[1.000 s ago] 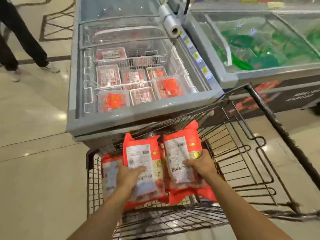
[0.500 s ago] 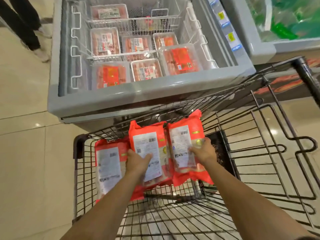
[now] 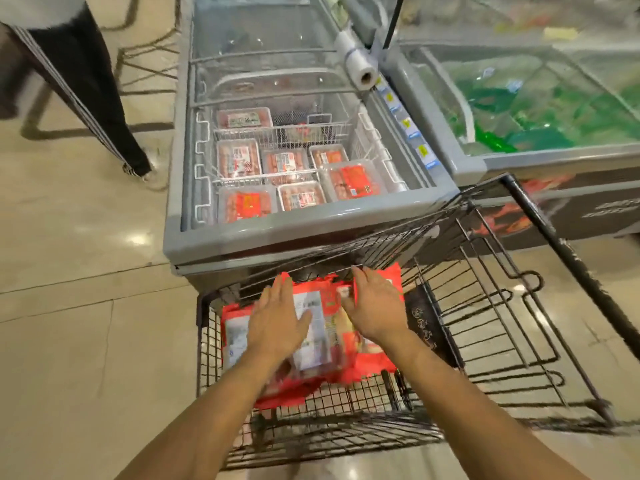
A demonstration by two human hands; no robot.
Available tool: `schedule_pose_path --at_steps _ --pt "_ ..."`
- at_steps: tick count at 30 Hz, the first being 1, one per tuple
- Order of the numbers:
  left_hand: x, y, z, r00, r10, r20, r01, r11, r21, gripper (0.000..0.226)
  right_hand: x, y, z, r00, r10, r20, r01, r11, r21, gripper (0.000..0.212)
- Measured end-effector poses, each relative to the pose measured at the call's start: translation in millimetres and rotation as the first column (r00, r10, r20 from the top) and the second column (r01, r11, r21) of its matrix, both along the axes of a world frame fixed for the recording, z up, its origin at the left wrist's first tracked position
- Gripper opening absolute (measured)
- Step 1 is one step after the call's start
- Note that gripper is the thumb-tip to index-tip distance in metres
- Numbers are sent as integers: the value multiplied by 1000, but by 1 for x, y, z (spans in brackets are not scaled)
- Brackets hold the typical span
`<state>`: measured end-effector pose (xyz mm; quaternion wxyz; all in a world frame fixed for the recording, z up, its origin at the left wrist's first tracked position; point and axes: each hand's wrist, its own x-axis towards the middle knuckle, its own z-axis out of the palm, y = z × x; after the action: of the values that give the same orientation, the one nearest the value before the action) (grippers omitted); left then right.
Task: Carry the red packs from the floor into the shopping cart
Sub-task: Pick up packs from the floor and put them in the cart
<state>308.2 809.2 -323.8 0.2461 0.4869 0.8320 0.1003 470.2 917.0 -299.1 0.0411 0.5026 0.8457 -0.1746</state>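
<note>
Three red packs lie side by side in the black wire shopping cart. The left pack sits against the cart's left wall. Over the middle pack my left hand is spread flat with straight fingers. My right hand is spread the same way over the right pack. Neither hand grips a pack. Whether the palms touch the packs or hover just above them is unclear because of blur.
An open grey chest freezer with trays of sausages stands right in front of the cart. A second freezer with green packs is at the right. A person's leg stands at the upper left on the tiled floor.
Both hands have let go of the two packs they gripped and now spread flat over them. The packs lie lower in the cart. The view has tilted back up.
</note>
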Motion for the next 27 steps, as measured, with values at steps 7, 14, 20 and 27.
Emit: schedule_pose_path --at_steps 7,14,20,27 --pt "-33 -116 123 940 92 -327 -20 976 216 81 -63 -121 103 977 214 23 -214 953 216 73" --pt "-103 -297 205 810 363 -461 -278 929 244 79 -161 -271 178 855 511 -87 -456 821 344 70" --pt "-127 -464 232 638 593 -492 -530 801 279 91 -238 -416 215 643 759 -99 -676 624 393 73" --pt "-125 -619 240 396 778 -488 -762 575 298 87 -288 -565 227 353 934 -54 -847 343 406 85"
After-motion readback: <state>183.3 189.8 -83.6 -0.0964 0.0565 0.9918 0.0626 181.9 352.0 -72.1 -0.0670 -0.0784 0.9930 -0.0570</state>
